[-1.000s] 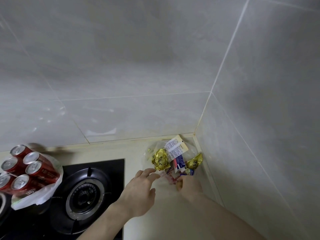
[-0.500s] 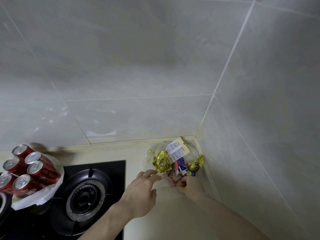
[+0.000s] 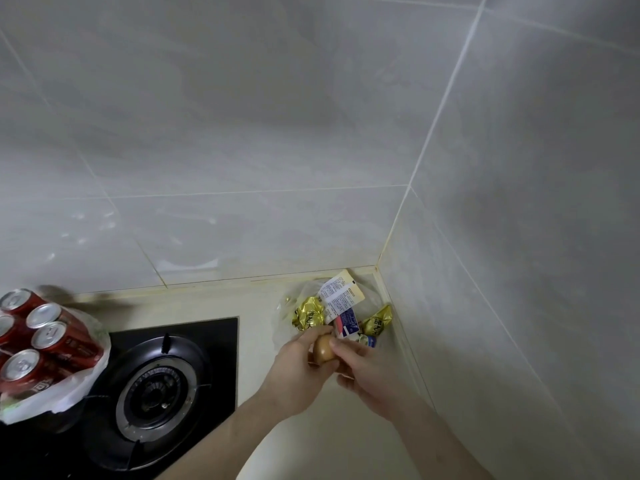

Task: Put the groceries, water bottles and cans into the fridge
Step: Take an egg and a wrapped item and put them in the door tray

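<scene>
Both hands [image 3: 294, 372] hold one egg [image 3: 323, 348]; five cans [image 3: 48, 337].

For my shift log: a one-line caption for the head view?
Both hands, left and right, hold a small brown egg above the cream countertop, beside gold-wrapped snacks.
</scene>
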`<state>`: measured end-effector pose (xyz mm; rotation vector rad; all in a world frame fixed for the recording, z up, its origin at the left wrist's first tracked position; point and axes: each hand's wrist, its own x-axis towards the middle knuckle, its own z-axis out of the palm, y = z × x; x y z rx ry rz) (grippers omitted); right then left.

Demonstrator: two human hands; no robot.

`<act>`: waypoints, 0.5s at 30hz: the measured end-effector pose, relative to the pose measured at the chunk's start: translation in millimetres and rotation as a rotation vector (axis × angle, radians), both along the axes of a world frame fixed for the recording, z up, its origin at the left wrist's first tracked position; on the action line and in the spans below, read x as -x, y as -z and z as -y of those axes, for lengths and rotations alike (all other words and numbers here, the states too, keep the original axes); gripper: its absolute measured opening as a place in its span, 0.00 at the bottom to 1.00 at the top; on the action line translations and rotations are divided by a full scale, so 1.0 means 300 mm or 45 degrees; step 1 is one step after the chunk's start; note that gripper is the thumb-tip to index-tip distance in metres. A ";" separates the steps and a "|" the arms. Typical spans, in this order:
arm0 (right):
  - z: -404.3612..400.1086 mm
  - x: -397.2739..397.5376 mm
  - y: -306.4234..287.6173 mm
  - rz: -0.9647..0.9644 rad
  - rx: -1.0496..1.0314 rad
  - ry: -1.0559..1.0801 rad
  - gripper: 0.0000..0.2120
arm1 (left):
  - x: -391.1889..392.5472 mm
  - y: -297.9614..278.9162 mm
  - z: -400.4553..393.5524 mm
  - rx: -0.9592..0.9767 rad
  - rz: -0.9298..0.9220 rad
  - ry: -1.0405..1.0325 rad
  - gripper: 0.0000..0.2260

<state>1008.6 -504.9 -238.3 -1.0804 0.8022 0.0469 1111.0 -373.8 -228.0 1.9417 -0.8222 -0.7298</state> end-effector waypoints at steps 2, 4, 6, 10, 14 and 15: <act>0.010 0.004 0.000 0.019 0.014 -0.036 0.15 | 0.005 -0.001 -0.002 0.003 -0.027 -0.024 0.22; 0.040 0.006 0.011 0.027 0.095 -0.080 0.16 | 0.004 -0.007 -0.011 0.020 -0.068 -0.087 0.22; 0.102 -0.002 0.065 -0.013 0.270 -0.055 0.20 | -0.006 -0.015 -0.024 0.031 -0.093 -0.170 0.20; 0.268 -0.017 0.225 -0.392 0.936 0.046 0.22 | -0.038 -0.026 -0.058 0.030 -0.114 -0.243 0.19; 0.364 -0.056 0.282 -0.631 1.483 -0.235 0.21 | -0.063 -0.035 -0.083 0.019 -0.092 -0.269 0.19; 0.379 -0.071 0.288 -0.660 1.573 -0.322 0.23 | -0.067 -0.035 -0.085 0.014 -0.083 -0.276 0.19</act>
